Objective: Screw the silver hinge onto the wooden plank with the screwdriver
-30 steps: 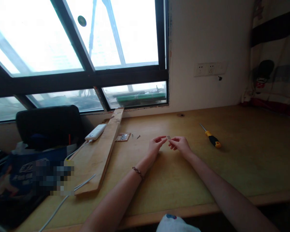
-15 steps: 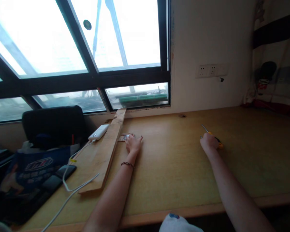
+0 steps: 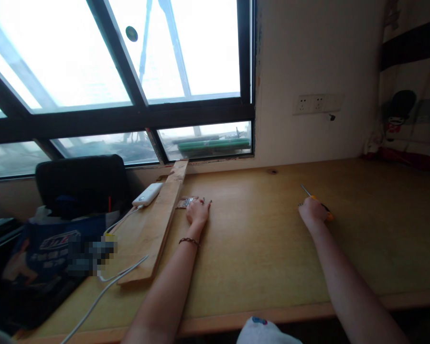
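Note:
My left hand (image 3: pixel 198 211) rests low over the desk, thumb held apart from the other fingers, which are partly hidden. Beside it, against the plank, lies a small flat piece with a shiny metal plate (image 3: pixel 188 202), partly covered by my fingers. Tiny metal bits that look like screws (image 3: pixel 203 200) show by the fingertips. Farther right, my right hand (image 3: pixel 312 210) is closed around a screwdriver (image 3: pixel 306 190) with a yellow and black handle, its thin shaft pointing away from me. Small metal ends (image 3: pixel 300 204) stick out by that hand's thumb side.
A long wooden plank (image 3: pixel 154 229) lies on the left of the desk (image 3: pixel 251 248). On it are a white power bank (image 3: pixel 147 194) and a white cable (image 3: pixel 123 274). A blue bag (image 3: pixel 57 243) and black chair (image 3: pixel 80 184) stand at left, with a window (image 3: pixel 186 57) behind.
The view has shifted slightly. More of the small metal bits shows at my left fingertips. My right hand keeps hold of the screwdriver in nearly the same spot.

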A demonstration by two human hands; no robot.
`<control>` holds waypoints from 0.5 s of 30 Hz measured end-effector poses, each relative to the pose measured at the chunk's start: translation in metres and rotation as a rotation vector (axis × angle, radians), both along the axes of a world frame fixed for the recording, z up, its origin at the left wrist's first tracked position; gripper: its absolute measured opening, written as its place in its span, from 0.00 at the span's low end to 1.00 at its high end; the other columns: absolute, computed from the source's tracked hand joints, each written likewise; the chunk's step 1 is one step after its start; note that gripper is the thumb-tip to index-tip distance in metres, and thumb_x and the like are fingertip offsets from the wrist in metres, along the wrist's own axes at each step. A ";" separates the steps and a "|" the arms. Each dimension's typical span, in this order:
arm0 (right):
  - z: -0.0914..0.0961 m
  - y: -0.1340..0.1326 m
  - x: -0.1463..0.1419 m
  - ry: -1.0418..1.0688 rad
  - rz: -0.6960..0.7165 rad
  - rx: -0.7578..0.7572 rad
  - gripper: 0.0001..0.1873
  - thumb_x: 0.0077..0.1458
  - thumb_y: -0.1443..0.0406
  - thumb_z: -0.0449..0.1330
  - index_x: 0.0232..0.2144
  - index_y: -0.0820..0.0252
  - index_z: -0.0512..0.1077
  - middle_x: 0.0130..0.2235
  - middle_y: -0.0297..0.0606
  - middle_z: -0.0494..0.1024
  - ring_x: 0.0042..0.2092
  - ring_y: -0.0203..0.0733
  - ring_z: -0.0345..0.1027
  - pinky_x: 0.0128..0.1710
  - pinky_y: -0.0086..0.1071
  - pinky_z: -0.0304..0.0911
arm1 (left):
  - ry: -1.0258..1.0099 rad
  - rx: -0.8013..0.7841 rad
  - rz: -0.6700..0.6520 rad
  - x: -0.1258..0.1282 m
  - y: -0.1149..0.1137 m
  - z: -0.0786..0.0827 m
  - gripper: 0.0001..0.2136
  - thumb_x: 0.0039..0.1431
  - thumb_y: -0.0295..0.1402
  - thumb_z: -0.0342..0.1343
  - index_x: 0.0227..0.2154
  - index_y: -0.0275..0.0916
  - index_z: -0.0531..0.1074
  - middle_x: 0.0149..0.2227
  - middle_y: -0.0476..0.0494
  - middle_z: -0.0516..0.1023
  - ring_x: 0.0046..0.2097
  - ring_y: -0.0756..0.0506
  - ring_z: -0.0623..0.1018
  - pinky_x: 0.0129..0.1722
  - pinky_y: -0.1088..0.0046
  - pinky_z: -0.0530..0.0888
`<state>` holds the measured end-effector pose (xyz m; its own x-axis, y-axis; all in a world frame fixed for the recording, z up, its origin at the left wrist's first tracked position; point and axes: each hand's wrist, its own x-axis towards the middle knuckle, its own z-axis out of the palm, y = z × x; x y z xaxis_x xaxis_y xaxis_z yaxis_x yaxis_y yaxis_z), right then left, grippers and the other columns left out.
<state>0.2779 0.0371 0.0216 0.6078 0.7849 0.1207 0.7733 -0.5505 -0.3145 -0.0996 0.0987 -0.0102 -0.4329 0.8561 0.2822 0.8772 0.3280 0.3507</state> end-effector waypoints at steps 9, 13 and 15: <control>-0.005 0.006 0.002 0.024 -0.022 -0.048 0.13 0.49 0.69 0.54 0.36 0.68 0.74 0.35 0.58 0.74 0.40 0.56 0.70 0.32 0.40 0.64 | 0.037 -0.004 -0.087 -0.001 0.003 0.001 0.16 0.50 0.45 0.51 0.37 0.44 0.75 0.38 0.39 0.74 0.41 0.40 0.71 0.36 0.68 0.66; -0.008 0.009 0.003 0.028 -0.035 -0.074 0.13 0.49 0.68 0.54 0.36 0.68 0.73 0.36 0.56 0.74 0.41 0.56 0.70 0.32 0.40 0.64 | 0.075 -0.005 -0.152 -0.002 0.008 0.002 0.15 0.52 0.43 0.49 0.37 0.43 0.75 0.38 0.39 0.74 0.41 0.41 0.71 0.37 0.69 0.65; -0.009 0.010 0.003 0.021 -0.028 -0.072 0.13 0.50 0.69 0.53 0.36 0.69 0.74 0.36 0.56 0.74 0.41 0.56 0.70 0.32 0.40 0.64 | 0.100 -0.004 -0.184 -0.001 0.010 0.002 0.14 0.53 0.42 0.49 0.35 0.42 0.75 0.38 0.39 0.74 0.41 0.41 0.70 0.38 0.69 0.65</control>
<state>0.2812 0.0466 0.0131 0.6316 0.7735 0.0517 0.7508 -0.5938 -0.2893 -0.1010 0.1088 -0.0084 -0.2396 0.9194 0.3120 0.9526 0.1607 0.2582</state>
